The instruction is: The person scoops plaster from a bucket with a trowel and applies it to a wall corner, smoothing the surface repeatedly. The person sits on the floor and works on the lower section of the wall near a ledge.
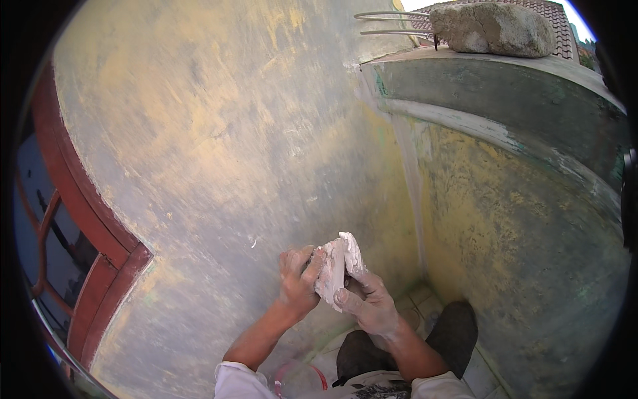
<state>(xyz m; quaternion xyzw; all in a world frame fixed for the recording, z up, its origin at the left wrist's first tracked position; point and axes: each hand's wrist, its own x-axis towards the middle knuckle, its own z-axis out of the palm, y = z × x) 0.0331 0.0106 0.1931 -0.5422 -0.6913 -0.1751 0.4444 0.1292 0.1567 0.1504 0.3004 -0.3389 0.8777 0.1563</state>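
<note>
My two hands meet low in the middle of the head view, in front of the wall. Between them is a flat piece thickly smeared with whitish putty (329,271); its exact kind is hidden by the coating. My left hand (298,278) is closed on its left edge, fingers curled. From the right, my right hand (369,303) is closed round a second putty-coated piece (353,254), which leans against the first, with the thumb lying over the lower part of the first. Pale putty covers the fingers of both hands.
A patchy yellow-grey wall (219,133) rises ahead and meets a mottled side wall (505,246) at right. A rough stone (493,30) rests on the ledge (492,86). Red-framed window (100,229) at left. Below, a round red-rimmed container (323,379) is on the tiled floor (480,372).
</note>
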